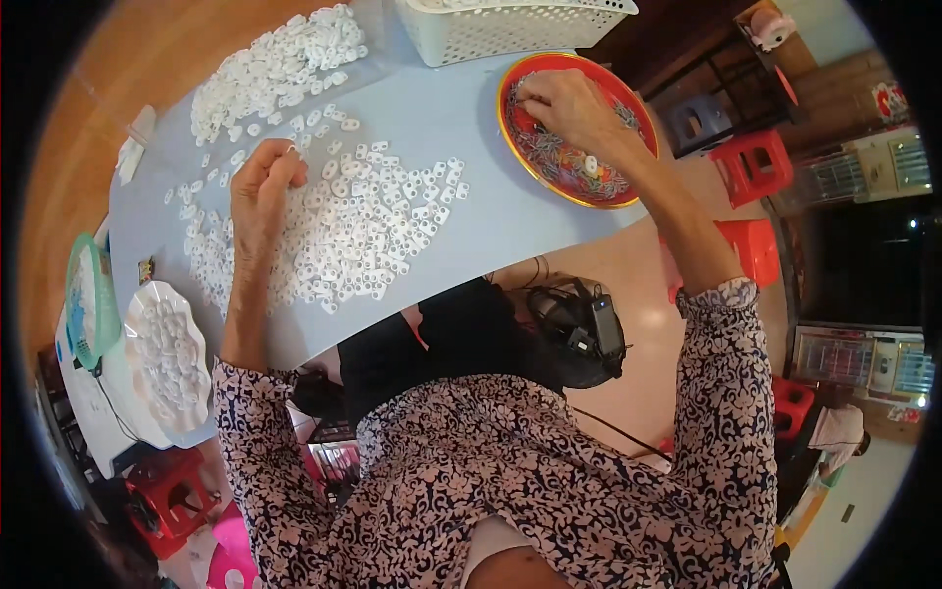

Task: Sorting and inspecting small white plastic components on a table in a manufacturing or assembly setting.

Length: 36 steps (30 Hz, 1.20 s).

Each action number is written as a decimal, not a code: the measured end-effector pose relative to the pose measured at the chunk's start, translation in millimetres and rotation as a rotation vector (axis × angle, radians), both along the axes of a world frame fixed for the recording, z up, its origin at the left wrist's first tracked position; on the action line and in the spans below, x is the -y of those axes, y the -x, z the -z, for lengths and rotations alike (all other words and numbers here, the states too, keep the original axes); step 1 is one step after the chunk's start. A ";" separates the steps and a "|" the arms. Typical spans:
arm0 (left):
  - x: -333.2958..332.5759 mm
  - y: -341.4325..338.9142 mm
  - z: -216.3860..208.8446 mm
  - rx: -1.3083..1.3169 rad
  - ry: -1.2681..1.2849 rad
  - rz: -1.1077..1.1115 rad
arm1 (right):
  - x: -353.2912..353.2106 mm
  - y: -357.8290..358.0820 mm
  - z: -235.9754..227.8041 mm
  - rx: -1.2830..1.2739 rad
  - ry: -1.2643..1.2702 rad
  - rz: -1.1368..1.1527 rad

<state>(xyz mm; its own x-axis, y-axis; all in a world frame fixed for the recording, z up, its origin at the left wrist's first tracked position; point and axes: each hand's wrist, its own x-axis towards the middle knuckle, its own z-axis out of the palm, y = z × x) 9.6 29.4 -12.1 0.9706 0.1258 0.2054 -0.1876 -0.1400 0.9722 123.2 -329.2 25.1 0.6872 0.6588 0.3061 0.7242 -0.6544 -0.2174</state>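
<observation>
My left hand point(263, 187) is closed above the left side of a spread of small white plastic pieces point(368, 216), each an oval or rounded tab with holes. A bit of a white plastic piece point(291, 148) shows at its fingertips. At the far right of the table, my right hand point(569, 106) reaches into a red bowl point(508, 126) with a gold rim. Its fingers are bent together among many small metal clips or pins point(554, 162), some coloured; what they pinch is hidden. One white piece point(591, 165) lies on the metal bits below my wrist.
A heap of white pieces point(285, 64) lies at the far left of the grey table point(432, 108). Behind stands a white perforated basket point(510, 34). At left are a scalloped white dish point(201, 363) of pieces and a green basket point(103, 294). Red stools point(756, 167) stand at right.
</observation>
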 end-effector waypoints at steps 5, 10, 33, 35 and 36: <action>5.5 2.2 -5.9 -0.014 -0.017 0.007 | -2.2 -6.9 4.5 0.123 0.141 -0.049; 3.7 3.6 -3.0 0.010 -0.048 0.008 | -13.1 -11.2 0.6 0.070 0.280 0.001; 23.9 11.4 -14.2 -0.083 0.169 0.059 | -167.7 46.3 18.8 -0.860 -0.871 -0.228; 22.8 11.6 -15.6 -0.092 0.158 0.036 | -175.1 45.4 26.1 -0.855 -0.904 -0.260; 21.5 11.6 -15.1 -0.093 0.157 0.030 | -178.0 45.6 28.9 -0.847 -0.954 -0.252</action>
